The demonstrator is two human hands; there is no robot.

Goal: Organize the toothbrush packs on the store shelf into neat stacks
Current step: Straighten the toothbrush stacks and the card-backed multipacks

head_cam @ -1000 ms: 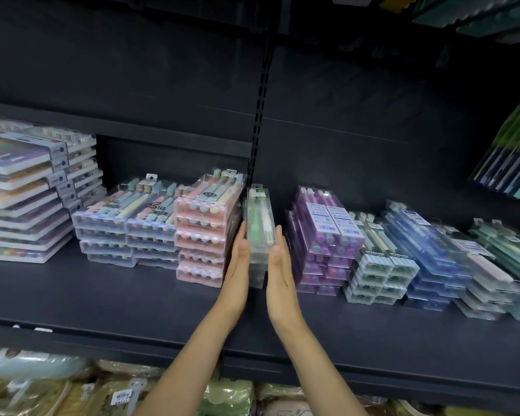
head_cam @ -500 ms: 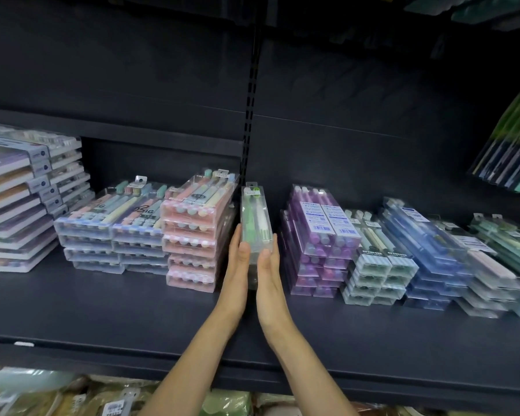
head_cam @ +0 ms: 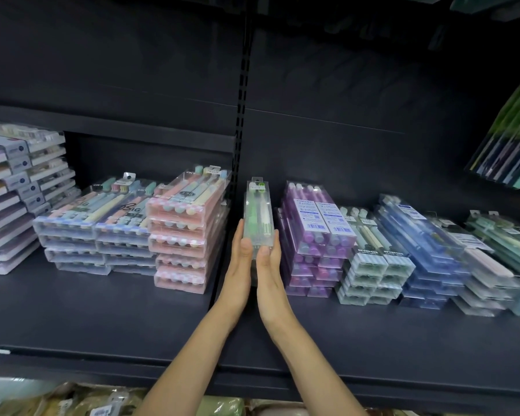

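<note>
Both my hands, left (head_cam: 240, 259) and right (head_cam: 268, 262), press flat on the green stack (head_cam: 258, 219), fingers straight, on the shelf (head_cam: 102, 319) between pink stack (head_cam: 182, 235) and purple stack (head_cam: 309, 238). Risk: uneven squeeze tips this narrow column sideways.

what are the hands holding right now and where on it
Both hands, left hand and right hand, press flat against the near end of the narrow green toothbrush pack stack, one per side.
</note>
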